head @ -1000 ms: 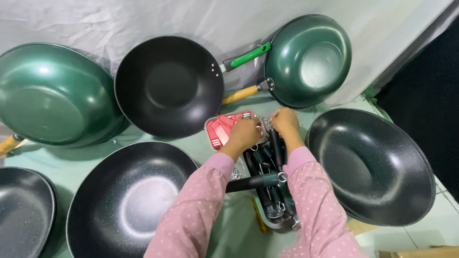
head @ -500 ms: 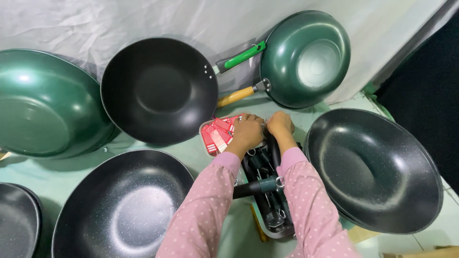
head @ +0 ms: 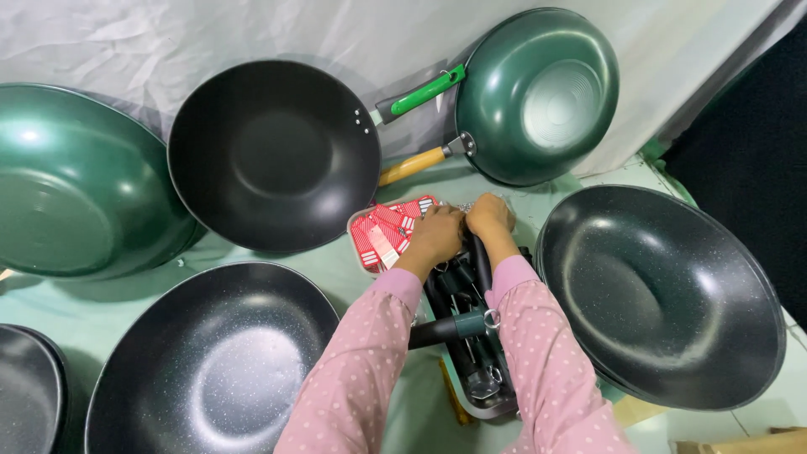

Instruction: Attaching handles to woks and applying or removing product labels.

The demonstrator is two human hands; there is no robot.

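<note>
Both my hands, in pink dotted sleeves, meet over a grey tray of dark pan handles and metal fittings at the centre. My left hand rests at the tray's far end beside a small container of red and white tags. My right hand is closed around the top of a black handle that stands up from the tray. A dark green handle lies across the tray between my forearms. What my left fingers hold is hidden.
Woks ring the tray: a black one and a green one leaning on the white cloth behind, a big green one at left, speckled black ones at front left and right.
The view has shifted slightly. My hands stay together at the tray's far end, and have drawn a little closer over the black handle.
</note>
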